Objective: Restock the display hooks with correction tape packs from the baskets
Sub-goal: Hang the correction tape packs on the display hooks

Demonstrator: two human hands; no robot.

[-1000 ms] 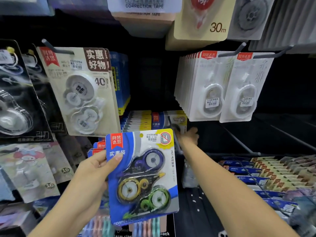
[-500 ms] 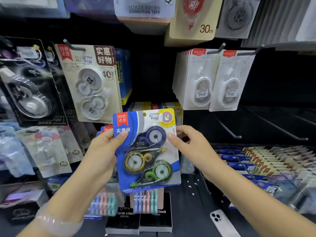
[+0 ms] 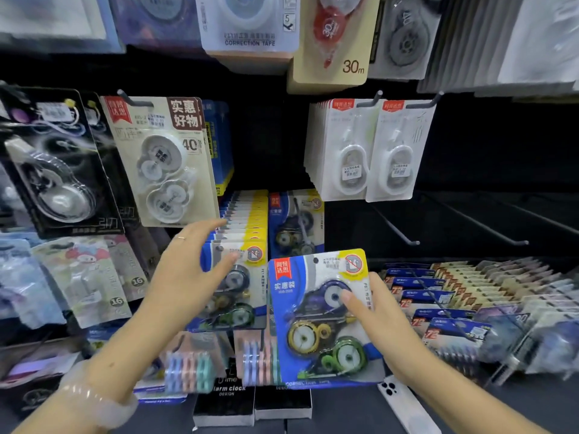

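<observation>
Right hand (image 3: 380, 321) pinches the pack (image 3: 322, 317) upright; its hook (image 3: 299, 214) lies up-left and far (left hand (image 3: 191, 270), spread, steadies the hung stack (image 3: 241, 233)).

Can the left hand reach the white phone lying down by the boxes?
Probably yes. The left hand is free, resting on the hanging blue packs. The phone lies uncovered low on the right, though the right arm crosses beside it.

The pack (image 3: 322, 321) is blue with a yellow corner. Its tapes are purple, yellow and green. The phone (image 3: 404, 402) is white.
</observation>
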